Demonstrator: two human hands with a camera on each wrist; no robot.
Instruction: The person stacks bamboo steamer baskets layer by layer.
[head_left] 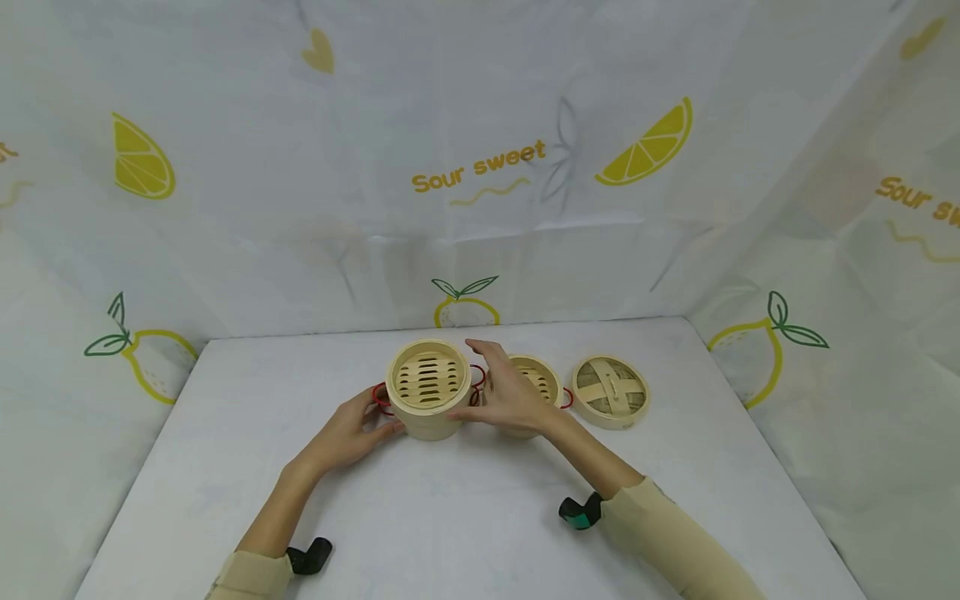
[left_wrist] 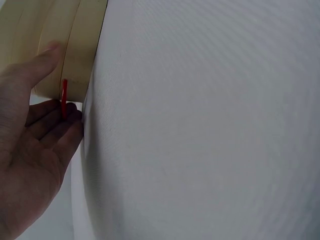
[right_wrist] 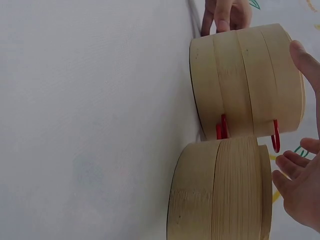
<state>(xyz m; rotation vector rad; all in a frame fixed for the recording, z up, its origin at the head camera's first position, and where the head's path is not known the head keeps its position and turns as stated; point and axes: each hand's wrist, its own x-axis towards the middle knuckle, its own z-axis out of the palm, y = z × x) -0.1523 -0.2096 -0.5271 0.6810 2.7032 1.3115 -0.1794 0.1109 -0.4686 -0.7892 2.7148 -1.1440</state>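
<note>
Both hands cup the tall round bamboo steamer stack (head_left: 428, 388): left hand (head_left: 348, 433) on its left side, right hand (head_left: 510, 393) seemingly touching its right side, fingers loose

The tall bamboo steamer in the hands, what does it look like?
The tall round pale bamboo steamer is two stacked tiers with thin red wire ring handles at its sides. It has no lid, so its slatted floor shows. It stands upright on the white table, the left hand and right hand on its sides.
</note>
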